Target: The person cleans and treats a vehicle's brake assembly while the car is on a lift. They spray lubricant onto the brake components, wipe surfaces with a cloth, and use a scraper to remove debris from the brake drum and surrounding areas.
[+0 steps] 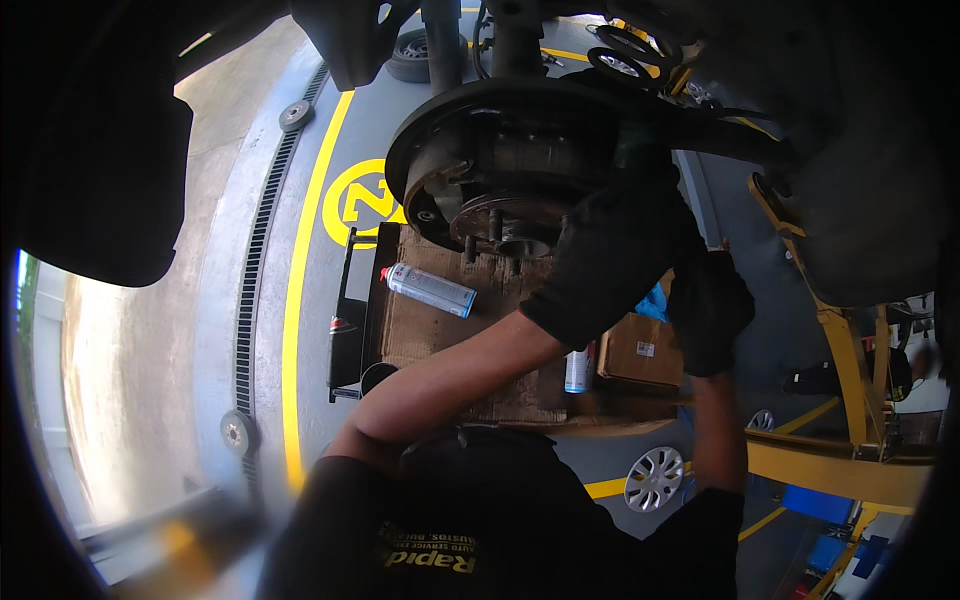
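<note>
A brake assembly (500, 205) hangs in front of me, its drum off, with a round backing plate, curved shoes and a hub with studs showing. My left hand (605, 265), in a black glove, reaches up against the right side of the assembly. Its fingers are lost in the dark there. Lower and to the right, my right hand (712, 312), also gloved in black, is closed with its fingers curled. What it holds, if anything, cannot be made out. A bit of blue material (654, 302) shows between the two hands.
Below the hub, a cardboard-covered surface (420, 320) carries a lying spray can (430, 290), a second can (578, 370) and a cardboard box (640, 352). A silver wheel cover (655, 478) lies on the floor. Yellow lift arms (840, 465) stand right; a tire (415, 58) lies beyond.
</note>
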`<state>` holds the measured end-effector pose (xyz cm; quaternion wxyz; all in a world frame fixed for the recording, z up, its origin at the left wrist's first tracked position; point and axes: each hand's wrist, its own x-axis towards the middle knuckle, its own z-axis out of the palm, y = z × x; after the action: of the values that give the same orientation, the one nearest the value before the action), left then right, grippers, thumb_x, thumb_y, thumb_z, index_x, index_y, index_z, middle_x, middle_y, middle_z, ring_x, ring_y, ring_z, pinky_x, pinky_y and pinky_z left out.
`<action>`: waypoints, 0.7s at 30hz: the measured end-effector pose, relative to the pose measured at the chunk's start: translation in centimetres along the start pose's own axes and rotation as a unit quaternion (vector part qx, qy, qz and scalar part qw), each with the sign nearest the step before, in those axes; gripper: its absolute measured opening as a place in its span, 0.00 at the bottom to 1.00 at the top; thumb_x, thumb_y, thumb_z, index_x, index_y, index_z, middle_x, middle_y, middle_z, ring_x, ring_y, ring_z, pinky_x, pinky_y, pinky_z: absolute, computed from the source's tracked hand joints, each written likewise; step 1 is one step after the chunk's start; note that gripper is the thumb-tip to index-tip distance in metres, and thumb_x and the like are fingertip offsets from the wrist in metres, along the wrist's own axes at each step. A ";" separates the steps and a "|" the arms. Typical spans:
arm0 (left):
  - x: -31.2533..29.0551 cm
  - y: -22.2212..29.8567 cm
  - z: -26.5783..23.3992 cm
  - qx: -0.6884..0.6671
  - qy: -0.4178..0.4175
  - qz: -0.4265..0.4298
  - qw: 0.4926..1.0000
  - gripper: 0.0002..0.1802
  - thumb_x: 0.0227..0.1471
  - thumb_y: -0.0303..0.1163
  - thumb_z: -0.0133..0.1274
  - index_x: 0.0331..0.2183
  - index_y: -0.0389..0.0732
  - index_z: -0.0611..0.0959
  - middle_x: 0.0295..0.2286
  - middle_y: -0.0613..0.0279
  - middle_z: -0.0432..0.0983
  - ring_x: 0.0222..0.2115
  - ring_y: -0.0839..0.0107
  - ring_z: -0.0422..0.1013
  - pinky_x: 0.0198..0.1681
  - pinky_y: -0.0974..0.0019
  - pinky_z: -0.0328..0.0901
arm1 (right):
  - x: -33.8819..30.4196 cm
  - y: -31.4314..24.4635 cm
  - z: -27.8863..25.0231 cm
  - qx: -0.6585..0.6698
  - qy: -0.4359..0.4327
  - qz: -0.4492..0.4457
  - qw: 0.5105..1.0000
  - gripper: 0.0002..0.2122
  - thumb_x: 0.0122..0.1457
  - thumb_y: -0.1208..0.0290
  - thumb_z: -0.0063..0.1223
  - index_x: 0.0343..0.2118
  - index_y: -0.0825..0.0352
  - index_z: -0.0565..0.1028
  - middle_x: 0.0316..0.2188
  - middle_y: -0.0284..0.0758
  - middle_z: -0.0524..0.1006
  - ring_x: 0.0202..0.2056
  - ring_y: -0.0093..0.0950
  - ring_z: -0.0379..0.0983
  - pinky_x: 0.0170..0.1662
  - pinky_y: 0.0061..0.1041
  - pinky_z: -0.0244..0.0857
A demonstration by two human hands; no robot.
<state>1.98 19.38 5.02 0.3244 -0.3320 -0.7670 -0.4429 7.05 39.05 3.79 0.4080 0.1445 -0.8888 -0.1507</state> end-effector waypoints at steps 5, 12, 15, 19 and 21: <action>0.1 -1.0 -4.6 0.178 0.010 0.045 0.983 0.23 0.50 0.31 0.61 0.50 0.40 0.82 0.56 0.45 0.72 0.60 0.46 0.66 0.67 0.41 0.56 | 4.9 -0.9 -0.8 0.104 0.052 -0.049 0.992 0.26 0.58 0.71 0.65 0.61 0.49 0.79 0.25 0.27 0.74 0.20 0.24 0.68 0.24 0.28 0.64; -3.3 -3.5 -12.7 0.041 0.077 -0.172 0.981 0.31 0.53 0.24 0.65 0.59 0.39 0.79 0.58 0.51 0.75 0.61 0.52 0.69 0.65 0.51 0.65 | 15.7 -4.3 -6.8 -0.017 0.017 -0.251 0.968 0.30 0.62 0.61 0.60 0.68 0.51 0.69 0.38 0.31 0.77 0.29 0.26 0.75 0.30 0.30 0.69; -3.0 -2.4 -10.5 0.128 0.116 -0.125 0.977 0.27 0.52 0.16 0.61 0.55 0.34 0.81 0.55 0.48 0.77 0.57 0.52 0.74 0.60 0.58 0.70 | 17.0 -3.0 -6.7 -0.095 0.059 -0.314 0.943 0.29 0.61 0.60 0.62 0.67 0.50 0.71 0.41 0.32 0.79 0.33 0.25 0.78 0.35 0.32 0.72; -0.4 -1.4 -7.9 0.079 0.106 -0.032 0.991 0.25 0.48 0.24 0.64 0.51 0.36 0.82 0.53 0.45 0.73 0.55 0.46 0.71 0.59 0.49 0.67 | 14.8 -0.5 -6.6 -0.017 -0.007 -0.247 0.969 0.28 0.59 0.59 0.65 0.64 0.49 0.75 0.36 0.33 0.80 0.33 0.25 0.79 0.37 0.32 0.73; 0.6 -0.9 -6.0 0.051 0.078 -0.009 0.996 0.22 0.50 0.28 0.64 0.48 0.37 0.82 0.50 0.45 0.72 0.53 0.47 0.70 0.58 0.47 0.65 | 13.0 0.7 -6.8 -0.014 -0.078 -0.204 0.976 0.28 0.58 0.59 0.67 0.63 0.50 0.76 0.33 0.33 0.80 0.32 0.26 0.79 0.35 0.31 0.73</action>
<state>2.16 13.85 7.46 0.3960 -0.2728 -0.7639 -0.4303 4.12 33.72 17.14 0.2999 0.3052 -0.8675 -0.2538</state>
